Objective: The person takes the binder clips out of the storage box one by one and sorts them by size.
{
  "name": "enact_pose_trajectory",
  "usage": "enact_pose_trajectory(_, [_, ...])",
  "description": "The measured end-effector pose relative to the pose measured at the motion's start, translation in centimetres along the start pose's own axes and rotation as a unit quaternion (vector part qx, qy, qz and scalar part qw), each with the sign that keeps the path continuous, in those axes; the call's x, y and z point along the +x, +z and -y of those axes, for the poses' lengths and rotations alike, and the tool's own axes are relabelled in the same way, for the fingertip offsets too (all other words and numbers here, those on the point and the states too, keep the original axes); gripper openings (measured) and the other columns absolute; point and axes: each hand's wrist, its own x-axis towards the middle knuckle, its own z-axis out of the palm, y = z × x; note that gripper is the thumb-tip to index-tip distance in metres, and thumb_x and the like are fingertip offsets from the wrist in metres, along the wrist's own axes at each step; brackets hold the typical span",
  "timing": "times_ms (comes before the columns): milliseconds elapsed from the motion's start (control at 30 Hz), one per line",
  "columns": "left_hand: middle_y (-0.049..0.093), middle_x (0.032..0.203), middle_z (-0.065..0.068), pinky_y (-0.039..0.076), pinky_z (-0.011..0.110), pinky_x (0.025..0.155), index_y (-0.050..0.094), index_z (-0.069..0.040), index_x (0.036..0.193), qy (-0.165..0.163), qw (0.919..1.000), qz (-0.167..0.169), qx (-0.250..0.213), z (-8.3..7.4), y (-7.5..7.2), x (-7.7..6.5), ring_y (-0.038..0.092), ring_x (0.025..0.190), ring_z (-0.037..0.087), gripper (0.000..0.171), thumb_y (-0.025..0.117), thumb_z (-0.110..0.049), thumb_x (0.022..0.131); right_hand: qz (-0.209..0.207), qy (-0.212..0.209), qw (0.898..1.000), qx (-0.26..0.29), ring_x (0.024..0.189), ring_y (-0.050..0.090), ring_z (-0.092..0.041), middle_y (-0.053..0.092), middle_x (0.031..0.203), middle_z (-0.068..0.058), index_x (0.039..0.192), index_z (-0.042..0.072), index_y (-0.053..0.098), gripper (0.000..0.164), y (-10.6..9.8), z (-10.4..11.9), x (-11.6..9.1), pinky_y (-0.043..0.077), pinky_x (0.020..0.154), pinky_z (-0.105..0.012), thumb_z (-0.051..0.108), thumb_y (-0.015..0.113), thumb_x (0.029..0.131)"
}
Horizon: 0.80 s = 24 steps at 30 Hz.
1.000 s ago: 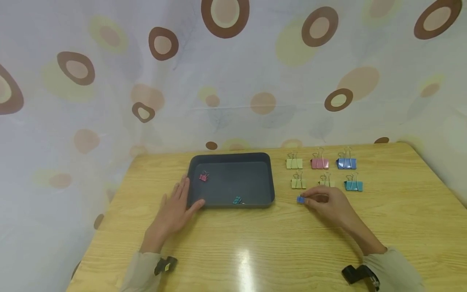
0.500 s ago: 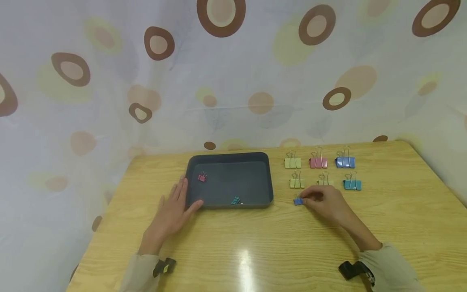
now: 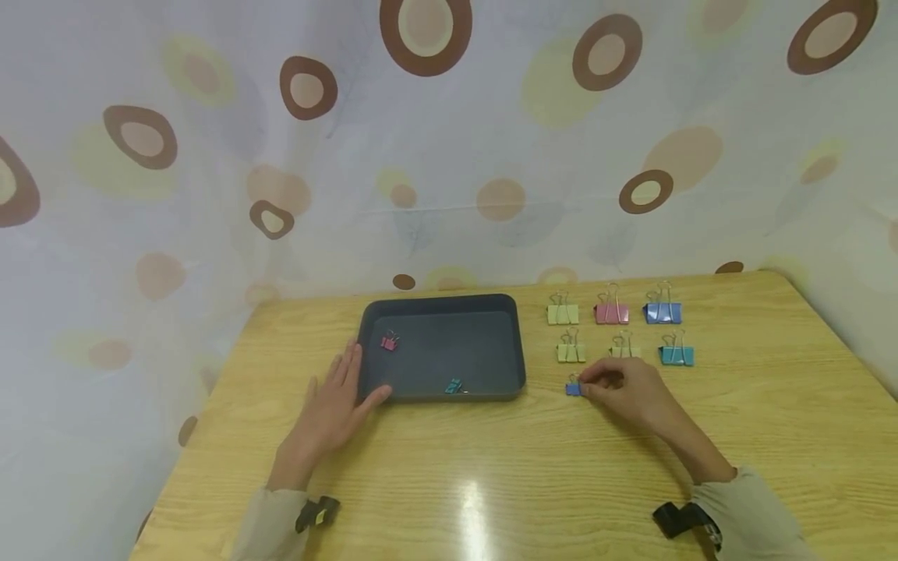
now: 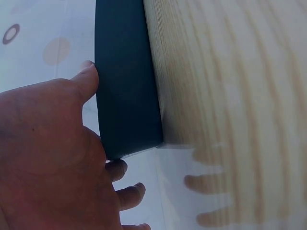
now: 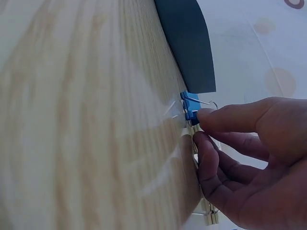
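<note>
A small blue binder clip stands on the table with its wire handles up. My right hand pinches its right end between thumb and fingertips, as the right wrist view shows with the blue clip at the thumb tip. My left hand rests against the left end of the dark grey tray, fingers extended along the side and thumb at the front rim. Inside the tray lie a small pink binder clip and a small teal binder clip.
Behind my right hand stand two rows of bigger binder clips: light green, pink and blue at the back, yellow-green, a partly hidden pale one and teal in front. A patterned curtain hangs behind the table.
The small blue clip has shifted slightly toward me and now shows its handles upright, my right hand still on it. My left hand stays at the tray.
</note>
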Motion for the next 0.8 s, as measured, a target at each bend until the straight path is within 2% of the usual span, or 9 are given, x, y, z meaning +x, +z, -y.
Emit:
enact_pose_trajectory(167, [0.005, 0.171, 0.014, 0.010, 0.073, 0.117, 0.007, -0.001, 0.164, 0.001, 1.0000, 0.002, -0.001, -0.2, 0.2, 0.2, 0.011, 0.156, 0.039, 0.095, 0.040, -0.067, 0.103, -0.015, 0.005, 1.000, 0.007, 0.087, 0.067, -0.018, 0.073, 0.094, -0.002, 0.107, 0.005, 0.076, 0.016, -1.0, 0.0, -0.2, 0.054, 0.073, -0.028, 0.017, 0.074, 0.096])
enact_pose_trajectory(267, [0.005, 0.172, 0.015, 0.010, 0.073, 0.117, 0.007, -0.001, 0.164, 0.002, 1.0000, 0.001, -0.002, -0.3, 0.2, 0.3, 0.011, 0.156, 0.039, 0.095, 0.040, -0.066, 0.103, -0.037, -0.020, 0.999, 0.014, 0.087, 0.068, -0.019, 0.073, 0.095, -0.005, 0.108, 0.003, 0.075, 0.017, -1.5, 0.3, -0.3, 0.055, 0.072, -0.027, 0.015, 0.074, 0.096])
enact_pose_trajectory(433, [0.004, 0.172, 0.014, 0.009, 0.073, 0.117, 0.007, -0.002, 0.164, 0.002, 1.0000, -0.001, -0.004, -0.5, 0.3, 0.4, 0.011, 0.156, 0.039, 0.095, 0.040, -0.066, 0.103, -0.055, -0.067, 0.995, 0.050, 0.087, 0.069, -0.010, 0.074, 0.102, -0.009, 0.113, -0.001, 0.073, 0.020, -1.6, 1.5, -0.3, 0.057, 0.074, -0.021, 0.010, 0.074, 0.096])
enact_pose_trajectory(533, [0.003, 0.172, 0.013, 0.009, 0.073, 0.117, 0.006, -0.002, 0.164, 0.002, 1.0000, 0.000, -0.004, -0.6, 0.3, 0.5, 0.010, 0.156, 0.039, 0.096, 0.040, -0.067, 0.103, -0.046, -0.072, 0.992, 0.090, 0.092, 0.069, -0.010, 0.073, 0.109, -0.015, 0.118, -0.002, 0.071, 0.024, -1.4, 2.6, -0.1, 0.057, 0.078, -0.020, 0.009, 0.073, 0.097])
enact_pose_trajectory(667, [0.003, 0.172, 0.013, 0.009, 0.072, 0.117, 0.006, -0.002, 0.164, 0.001, 1.0000, 0.001, -0.002, -0.7, 0.3, 0.7, 0.011, 0.156, 0.038, 0.096, 0.039, -0.068, 0.102, -0.021, -0.067, 0.989, 0.130, 0.101, 0.069, -0.017, 0.068, 0.121, -0.021, 0.126, -0.002, 0.067, 0.030, -0.8, 3.7, 0.4, 0.058, 0.082, -0.021, 0.009, 0.070, 0.098])
enact_pose_trajectory(800, [0.004, 0.172, 0.013, 0.010, 0.073, 0.117, 0.007, -0.002, 0.164, 0.003, 1.0000, 0.000, -0.001, -0.7, 0.5, 1.0, 0.012, 0.156, 0.038, 0.097, 0.039, -0.069, 0.102, -0.007, -0.074, 0.985, 0.158, 0.103, 0.069, -0.024, 0.066, 0.124, -0.023, 0.127, -0.002, 0.065, 0.031, 0.2, 4.5, 1.3, 0.059, 0.082, -0.024, 0.008, 0.070, 0.098])
